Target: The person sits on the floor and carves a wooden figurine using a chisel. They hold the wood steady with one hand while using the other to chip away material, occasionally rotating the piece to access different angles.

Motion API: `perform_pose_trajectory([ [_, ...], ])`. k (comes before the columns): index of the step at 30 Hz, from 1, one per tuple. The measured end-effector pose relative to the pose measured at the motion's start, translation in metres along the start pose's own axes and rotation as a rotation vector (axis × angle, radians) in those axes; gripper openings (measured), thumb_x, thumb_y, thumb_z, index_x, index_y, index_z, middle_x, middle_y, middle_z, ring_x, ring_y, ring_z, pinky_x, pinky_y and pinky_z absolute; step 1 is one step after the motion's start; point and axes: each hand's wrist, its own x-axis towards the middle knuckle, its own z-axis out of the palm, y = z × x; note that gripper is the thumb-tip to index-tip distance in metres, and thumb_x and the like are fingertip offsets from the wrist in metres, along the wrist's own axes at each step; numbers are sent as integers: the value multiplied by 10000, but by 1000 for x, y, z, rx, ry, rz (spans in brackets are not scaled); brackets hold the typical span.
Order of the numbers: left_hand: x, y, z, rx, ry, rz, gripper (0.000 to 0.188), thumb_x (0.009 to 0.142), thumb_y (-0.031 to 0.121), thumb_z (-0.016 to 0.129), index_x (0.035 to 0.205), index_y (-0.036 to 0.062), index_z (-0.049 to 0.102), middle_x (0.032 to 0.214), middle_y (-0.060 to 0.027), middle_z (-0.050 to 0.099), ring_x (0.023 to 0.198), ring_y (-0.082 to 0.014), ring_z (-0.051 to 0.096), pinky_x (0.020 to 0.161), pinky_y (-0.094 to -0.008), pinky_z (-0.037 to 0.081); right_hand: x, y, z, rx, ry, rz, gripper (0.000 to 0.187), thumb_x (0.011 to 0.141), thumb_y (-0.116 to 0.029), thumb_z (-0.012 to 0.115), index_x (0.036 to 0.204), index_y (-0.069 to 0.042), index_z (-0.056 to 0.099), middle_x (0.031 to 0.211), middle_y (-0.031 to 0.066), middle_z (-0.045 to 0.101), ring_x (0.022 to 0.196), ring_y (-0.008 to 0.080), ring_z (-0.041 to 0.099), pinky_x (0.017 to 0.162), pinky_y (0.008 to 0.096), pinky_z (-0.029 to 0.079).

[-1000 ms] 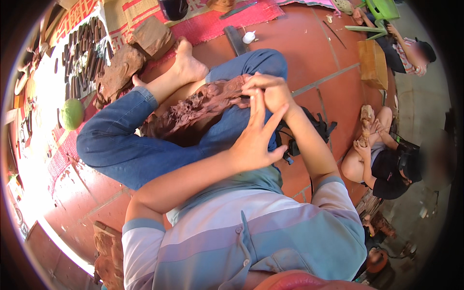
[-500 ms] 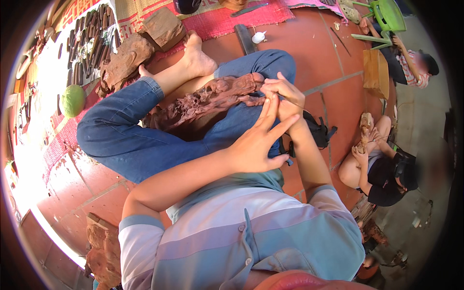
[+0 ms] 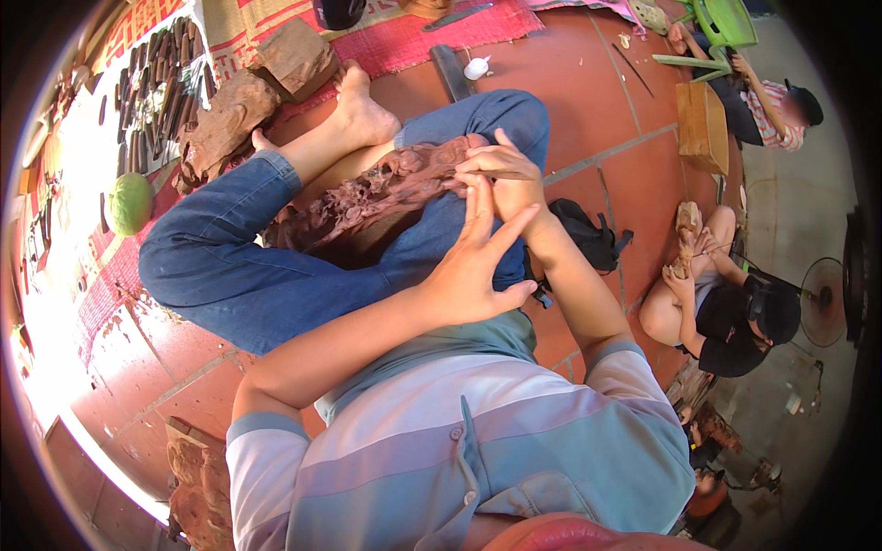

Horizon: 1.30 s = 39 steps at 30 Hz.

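A reddish-brown wood carving [image 3: 367, 197] with knobbly, cut-through relief lies across my lap, over the blue trousers. At its right end my right hand [image 3: 508, 179] is closed, its fingers bent close to the wood. A small dark bit shows between those fingers, too little to name. My left hand [image 3: 473, 266] comes in from below, thumb and fingers spread. Its stretched index and middle fingers reach up to the right hand's fingers and seem to touch them. Whether its fingertips press on the carving cannot be made out.
Rows of dark-handled carving tools [image 3: 161, 83] lie at upper left, near a green melon [image 3: 130, 204]. Wood blocks [image 3: 296, 60] sit beyond my foot. A black bag [image 3: 588, 237] rests by my right arm. Two people sit at right, one holding a carved piece [image 3: 687, 239].
Both hands have shifted slightly left, toward the carving. The whole view has turned a little, and a standing fan at the right now shows clearly.
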Motion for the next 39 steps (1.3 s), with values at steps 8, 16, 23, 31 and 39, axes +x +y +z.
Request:
perform_pose_trajectory([
  [8,-7,-2,-4,-60,-130,36,878,732,232,762,1488,151,325,1479,-422,-101,1389,-524,-161,1147,-533,98,-15,-10,-4,70,163,86,129,697,-148,761,811,-136,701,789,-4,697,886,199,677,1039,513,399],
  [16,17,12,-10,-121,-165,81,827,732,204,746,1467,143,369,1520,-368,-41,1429,-474,-62,1151,-477,180,-5,-20,-33,253,368,336,106,769,30,700,850,-39,697,834,70,669,722,174,651,722,336,551],
  [23,-11,21,-13,-223,-113,-54,880,736,153,759,1490,154,305,1498,-374,-160,1417,-480,-69,1144,-469,216,-1,-30,-38,107,64,161,146,776,38,662,886,-53,693,824,71,675,719,176,660,646,277,531],
  [31,-8,4,-6,-347,19,-179,962,820,222,689,1510,-13,61,1517,-362,-109,1446,-420,-30,1164,-440,142,2,-32,-23,224,-132,362,106,827,14,648,925,-27,649,803,74,687,691,97,619,622,258,494],
  [39,-6,12,-5,-287,59,-128,913,838,254,669,1512,-3,109,1523,-360,-65,1451,-400,29,1158,-417,174,11,-40,-34,367,-174,438,116,842,54,614,943,6,643,811,59,652,753,88,585,658,248,495],
])
